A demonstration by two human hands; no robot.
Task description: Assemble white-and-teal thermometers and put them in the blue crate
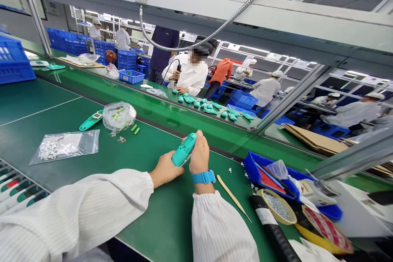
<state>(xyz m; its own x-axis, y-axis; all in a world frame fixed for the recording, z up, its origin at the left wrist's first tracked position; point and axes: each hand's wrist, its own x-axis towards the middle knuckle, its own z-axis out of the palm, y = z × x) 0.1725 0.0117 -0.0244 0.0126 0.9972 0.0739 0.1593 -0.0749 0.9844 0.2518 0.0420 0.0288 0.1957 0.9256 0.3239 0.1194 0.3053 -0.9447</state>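
Note:
Both my hands hold a teal plastic device housing (183, 151) above the green bench, tilted, with its far end up and to the right. My left hand (166, 168) wraps round its lower left end. Pressed along its right side is my right hand (200, 152), with a blue band on the wrist; some of its fingers are hidden behind the part. Openings show in the housing's upper face. A wooden stick (232, 196) with a pointed end lies right of my right wrist. Two small green batteries (135, 129) lie beyond my left hand.
Left on the bench are a bag of white parts (66, 146), a teal half with a screen (91, 120) and a plastic bag of parts (119, 116). Right are a blue tray (260, 180), a screw dish (279, 206) and a black-handled tool (272, 229). A co-worker (190, 69) sits opposite.

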